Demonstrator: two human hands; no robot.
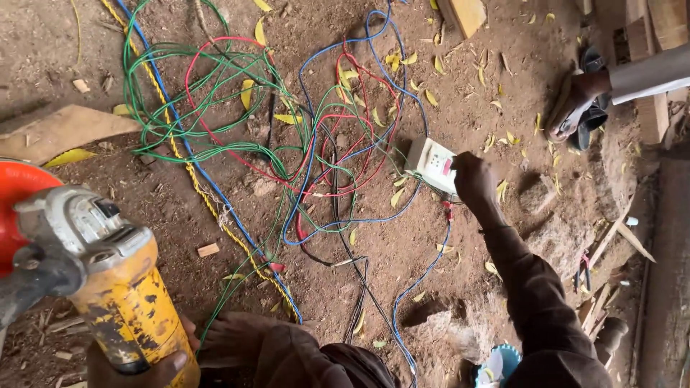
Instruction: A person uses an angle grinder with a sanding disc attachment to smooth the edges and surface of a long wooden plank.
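Covering the dirt floor (431, 273), tangled wires (287, 144) and yellow leaves (248, 93); left hand (136, 366) grips a yellow grinder (122, 287), right hand (474, 179) touches a white switch box (431, 164).

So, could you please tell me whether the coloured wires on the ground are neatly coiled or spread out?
Spread out: the wires lie in loose tangled loops across the dirt, trailing towards the white box under the right hand.

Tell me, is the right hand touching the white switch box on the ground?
Touching. In the head view, the right hand rests directly on the white switch box.
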